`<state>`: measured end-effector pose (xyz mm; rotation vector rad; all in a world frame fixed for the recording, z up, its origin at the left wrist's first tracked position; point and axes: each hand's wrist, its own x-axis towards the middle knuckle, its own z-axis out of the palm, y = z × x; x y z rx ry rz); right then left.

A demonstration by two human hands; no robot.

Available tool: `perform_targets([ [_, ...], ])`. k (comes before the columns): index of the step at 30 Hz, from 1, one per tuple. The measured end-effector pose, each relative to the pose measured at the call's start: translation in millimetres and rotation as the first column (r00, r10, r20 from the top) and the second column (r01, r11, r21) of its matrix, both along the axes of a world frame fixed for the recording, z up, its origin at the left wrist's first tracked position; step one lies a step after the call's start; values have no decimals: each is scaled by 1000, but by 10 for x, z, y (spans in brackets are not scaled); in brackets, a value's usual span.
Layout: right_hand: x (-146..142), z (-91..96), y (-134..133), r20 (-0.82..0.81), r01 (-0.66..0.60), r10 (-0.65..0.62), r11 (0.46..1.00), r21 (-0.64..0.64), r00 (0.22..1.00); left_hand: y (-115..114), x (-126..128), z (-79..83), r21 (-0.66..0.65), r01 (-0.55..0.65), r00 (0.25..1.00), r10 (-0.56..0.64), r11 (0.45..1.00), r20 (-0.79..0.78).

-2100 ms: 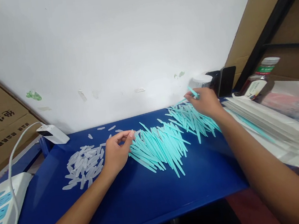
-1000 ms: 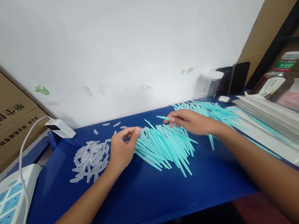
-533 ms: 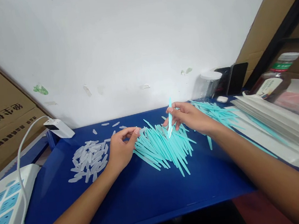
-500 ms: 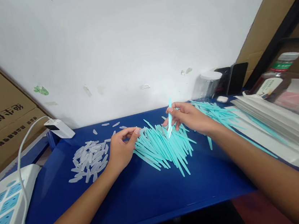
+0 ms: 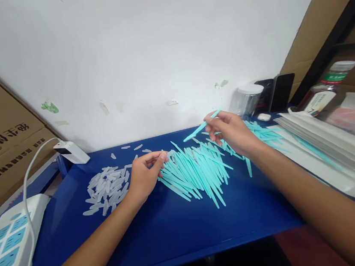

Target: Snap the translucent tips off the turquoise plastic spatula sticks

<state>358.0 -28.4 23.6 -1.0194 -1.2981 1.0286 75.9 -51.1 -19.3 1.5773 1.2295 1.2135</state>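
Note:
My right hand (image 5: pixel 229 131) pinches a teal eyebrow razor (image 5: pixel 196 131) between thumb and fingers, tilted above the far side of a pile of similar teal razors (image 5: pixel 195 169). At the pile's left edge, my left hand (image 5: pixel 145 173) has thumb and forefinger closed on a small clear plastic cap (image 5: pixel 169 153), mostly hidden by the fingertips. Left of that hand lies a heap of clear plastic caps (image 5: pixel 108 187). Another spread of teal razors (image 5: pixel 263 135) lies behind my right wrist, partly hidden by it.
On the blue table (image 5: pixel 177 236), a white power strip (image 5: pixel 19 243) with a cable sits at left, near a white charger (image 5: pixel 71 152). At right are a lidded clear jar (image 5: pixel 247 100), a dark bottle (image 5: pixel 324 91), and stacked white packaging (image 5: pixel 338 152). A white wall closes the back.
My right hand has shifted slightly right, and the razor in it has swung from nearly upright to a flatter slant pointing left. My left hand stays almost in place.

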Motion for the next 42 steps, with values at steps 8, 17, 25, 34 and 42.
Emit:
perform_targets([
  [8, -101, -59, -47, 40, -149, 150, 988, -35, 988, -31, -8, 71, -121, 33, 994, -20, 992, 107],
  [17, -68, 56, -133, 232, -180, 185, 983, -42, 955, 8, -55, 35, -165, 0, 991, 21, 986, 129],
  [25, -58, -13, -105, 288, -275, 271, 961, -25, 918, -12, -30, 65, -132, 9, 993, 7, 991, 116],
  [34, -39, 47, -135, 288, -209, 202, 978, -10, 936, -1, -30, 54, -133, -2, 994, 16, 991, 110],
  [42, -110, 40, -170, 358, -344, 350, 935, -85, 865, -33, -2, 52, -92, 111, 991, -103, 990, 79],
])
